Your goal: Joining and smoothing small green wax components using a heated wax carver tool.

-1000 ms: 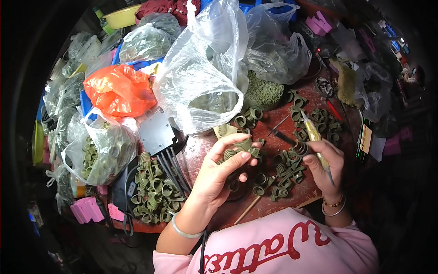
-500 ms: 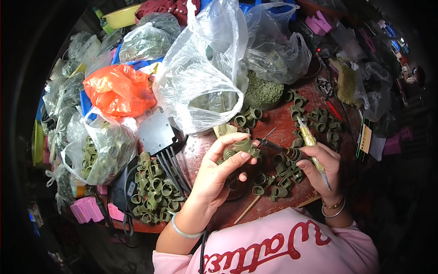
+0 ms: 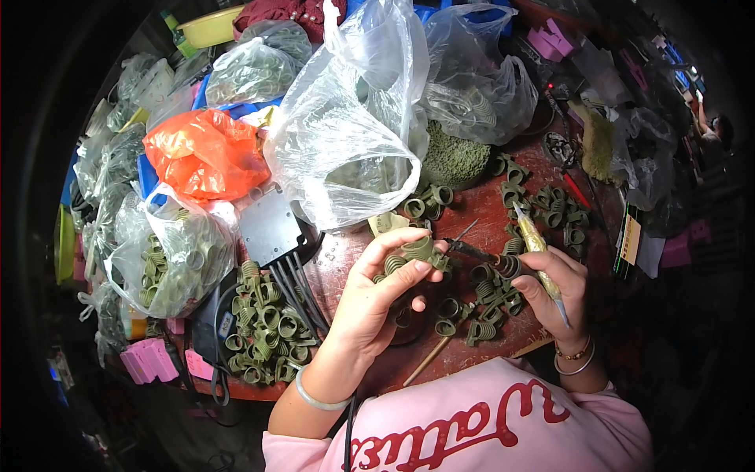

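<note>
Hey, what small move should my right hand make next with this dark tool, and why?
Perhaps nudge the dark tool lightly toward the green piece: your left hand pinches that piece, and the tool's tip is beside it, though contact is unclear.

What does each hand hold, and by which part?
The left grip pinches a green piece by its edges. The right grip has a dark-tipped tool by its handle and a yellow pointed tool near its middle.

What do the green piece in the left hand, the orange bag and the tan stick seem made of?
Green piece: possibly wax or plastic; smooth, dull sheen. Orange bag: thin plastic film; glossy, crinkled, partly see-through. Tan stick: likely wood; plain, matte surface.
</note>
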Tool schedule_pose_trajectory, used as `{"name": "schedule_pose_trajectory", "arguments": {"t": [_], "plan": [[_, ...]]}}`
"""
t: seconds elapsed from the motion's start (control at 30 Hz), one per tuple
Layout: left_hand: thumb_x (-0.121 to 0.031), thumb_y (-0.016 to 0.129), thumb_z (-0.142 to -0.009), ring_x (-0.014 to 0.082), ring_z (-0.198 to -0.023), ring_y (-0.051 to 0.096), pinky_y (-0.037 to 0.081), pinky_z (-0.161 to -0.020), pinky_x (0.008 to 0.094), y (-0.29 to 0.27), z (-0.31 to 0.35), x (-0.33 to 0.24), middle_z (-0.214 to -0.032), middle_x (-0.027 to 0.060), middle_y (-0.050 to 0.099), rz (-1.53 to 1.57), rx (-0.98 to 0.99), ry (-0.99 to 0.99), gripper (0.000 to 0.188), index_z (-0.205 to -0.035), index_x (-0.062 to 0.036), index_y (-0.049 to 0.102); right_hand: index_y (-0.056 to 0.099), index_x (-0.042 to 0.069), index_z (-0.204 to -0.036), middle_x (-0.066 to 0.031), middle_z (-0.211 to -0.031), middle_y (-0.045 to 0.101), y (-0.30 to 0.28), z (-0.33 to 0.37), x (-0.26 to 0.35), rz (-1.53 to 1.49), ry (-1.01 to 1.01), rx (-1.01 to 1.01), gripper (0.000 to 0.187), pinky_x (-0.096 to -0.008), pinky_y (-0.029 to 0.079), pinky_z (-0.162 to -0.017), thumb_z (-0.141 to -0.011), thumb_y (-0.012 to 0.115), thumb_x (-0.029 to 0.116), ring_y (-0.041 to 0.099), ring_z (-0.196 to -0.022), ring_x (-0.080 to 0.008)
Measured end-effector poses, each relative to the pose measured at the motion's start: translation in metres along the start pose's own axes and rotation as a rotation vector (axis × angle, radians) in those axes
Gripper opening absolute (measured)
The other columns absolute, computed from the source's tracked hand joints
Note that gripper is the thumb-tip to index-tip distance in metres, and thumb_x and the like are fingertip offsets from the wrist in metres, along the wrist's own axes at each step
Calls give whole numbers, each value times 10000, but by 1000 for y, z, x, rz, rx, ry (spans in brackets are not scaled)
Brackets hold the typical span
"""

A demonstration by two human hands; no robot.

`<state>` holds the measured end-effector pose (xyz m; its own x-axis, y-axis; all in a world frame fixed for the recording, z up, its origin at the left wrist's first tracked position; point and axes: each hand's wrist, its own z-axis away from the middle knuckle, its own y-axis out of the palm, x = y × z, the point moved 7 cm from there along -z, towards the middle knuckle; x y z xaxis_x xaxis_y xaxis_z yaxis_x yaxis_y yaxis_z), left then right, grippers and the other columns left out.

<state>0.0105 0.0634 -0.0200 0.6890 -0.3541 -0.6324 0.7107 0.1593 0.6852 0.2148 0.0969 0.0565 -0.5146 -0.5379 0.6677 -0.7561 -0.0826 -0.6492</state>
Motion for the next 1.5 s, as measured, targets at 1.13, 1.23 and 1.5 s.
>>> {"name": "schedule_pose_trajectory", "arguments": {"t": [1.13, 1.23, 1.5], "plan": [[-55, 675, -880, 65, -753, 607, 496, -548, 178, 18, 6, -4, -966, 34, 654, -389, 60, 166, 191, -1066, -40, 638, 616, -14, -1063, -9, -849, 659, 39, -34, 16, -504, 276, 120, 250, -216, 470, -713, -850, 712, 76, 576, -792, -41], [-54, 676, -878, 58, -719, 599, 494, -548, 175, 17, 5, -7, -970, 30, 652, -461, 63, 247, 193, -1067, -42, 639, 603, -14, -1089, -6, -873, 664, 42, -30, 12, -557, 294, 180, 282, -191, 465, -684, -838, 715, 44, 575, -793, -25], [13, 665, -844, 42, -719, 569, 463, -625, 174, 21, 9, -8, -978, 19, 605, -492, 51, 192, 202, -1042, -23, 640, 550, -14, -1171, -7, -920, 678, 39, -23, 12, -593, 365, 247, 387, -140, 448, -645, -811, 691, -30, 587, -812, -14]]}}
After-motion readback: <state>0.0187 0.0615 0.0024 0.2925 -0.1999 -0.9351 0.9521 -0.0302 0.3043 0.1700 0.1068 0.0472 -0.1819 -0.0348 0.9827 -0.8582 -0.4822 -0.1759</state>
